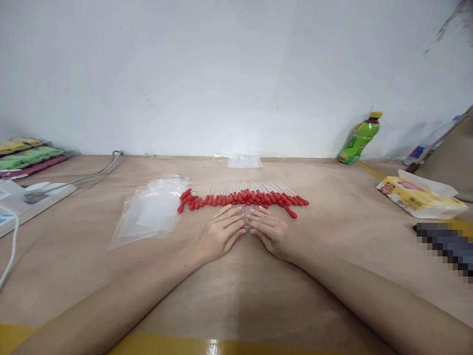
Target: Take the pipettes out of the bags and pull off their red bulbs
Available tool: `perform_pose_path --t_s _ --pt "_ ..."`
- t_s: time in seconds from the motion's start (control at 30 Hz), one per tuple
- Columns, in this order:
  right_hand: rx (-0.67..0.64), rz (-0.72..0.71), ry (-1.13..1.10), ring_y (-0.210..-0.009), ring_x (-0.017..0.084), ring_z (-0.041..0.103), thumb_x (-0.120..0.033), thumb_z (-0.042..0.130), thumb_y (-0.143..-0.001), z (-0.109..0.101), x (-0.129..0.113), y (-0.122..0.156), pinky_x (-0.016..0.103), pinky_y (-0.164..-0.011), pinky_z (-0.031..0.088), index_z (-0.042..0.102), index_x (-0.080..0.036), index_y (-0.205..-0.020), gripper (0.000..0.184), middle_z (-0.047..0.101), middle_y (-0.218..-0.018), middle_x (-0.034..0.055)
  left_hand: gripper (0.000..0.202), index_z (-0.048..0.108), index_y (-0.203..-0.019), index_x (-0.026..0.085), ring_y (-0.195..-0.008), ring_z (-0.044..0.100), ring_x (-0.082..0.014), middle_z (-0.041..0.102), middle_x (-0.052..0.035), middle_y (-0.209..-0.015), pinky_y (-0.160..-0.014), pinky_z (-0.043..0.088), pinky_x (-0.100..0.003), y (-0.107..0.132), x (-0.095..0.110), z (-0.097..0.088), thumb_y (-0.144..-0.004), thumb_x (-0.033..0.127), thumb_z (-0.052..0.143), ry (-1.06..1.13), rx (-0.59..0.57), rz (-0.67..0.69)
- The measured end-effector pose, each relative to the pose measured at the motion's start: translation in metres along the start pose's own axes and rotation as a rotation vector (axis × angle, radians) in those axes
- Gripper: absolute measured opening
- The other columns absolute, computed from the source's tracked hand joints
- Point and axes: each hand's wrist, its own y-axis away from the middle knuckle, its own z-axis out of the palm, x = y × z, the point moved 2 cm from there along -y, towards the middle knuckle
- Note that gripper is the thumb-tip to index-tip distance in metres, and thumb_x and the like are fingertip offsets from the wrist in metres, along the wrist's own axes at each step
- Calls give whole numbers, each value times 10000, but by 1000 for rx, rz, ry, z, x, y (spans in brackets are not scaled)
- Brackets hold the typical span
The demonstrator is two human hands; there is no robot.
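Note:
My left hand (223, 231) and my right hand (271, 230) meet at the middle of the table, thumbs toward me and fingers pointing inward. Both are closed on a clear plastic zip bag (248, 222), whose red seal line shows by the left thumb. Much of the bag is hidden under the fingers; thin clear tubes seem to show in it. Just beyond the fingertips lies a long row of droppers (251, 197) with red rubber bulbs and thin clear stems pointing mostly away. One dropper (291, 212) lies apart, closer to my right hand.
Flat clear zip bags (148, 212) are spread left of the droppers. A power strip (51, 195) with cables and colourful packs (33, 158) sit far left. A green bottle (360, 138), a tissue pack (421, 197) and a blurred dark object (447, 246) are on the right. A wall stands behind.

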Motion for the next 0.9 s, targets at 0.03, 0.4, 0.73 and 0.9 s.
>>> perform_pose_path --t_s 0.03,0.4,0.73,0.9 --pt "-2 -8 -6 -1052 179 563 -132 459 -848 0 -1 0 403 -982 414 575 -142 -1037 222 645 -1046 99 190 580 -1014 140 -1128 512 -210 640 -73 -1065 -1008 385 -443 0 0 -1 -850 186 496 -4 -16 12" --pt "-106 -28 -33 -804 109 607 -123 409 -865 -7 -12 -3 350 -993 406 550 -156 -886 147 646 -832 42 162 588 -938 120 -1228 407 -211 577 -105 -1176 -1054 336 -423 9 -2 -7 -865 186 459 86 -138 17" --pt "-46 -86 2 -969 157 588 -103 454 -842 -9 -13 2 361 -993 411 555 -128 -962 158 656 -930 71 159 586 -924 121 -1226 408 -225 584 -112 -1160 -1037 354 -441 14 0 -17 -864 162 445 73 -137 55" --pt "49 60 3 -909 146 597 -144 447 -858 -18 0 3 370 -960 420 580 -179 -933 157 650 -847 30 170 582 -964 172 -1131 485 -227 580 -85 -1131 -941 432 -430 29 -25 -30 -869 177 441 -16 -33 -139"
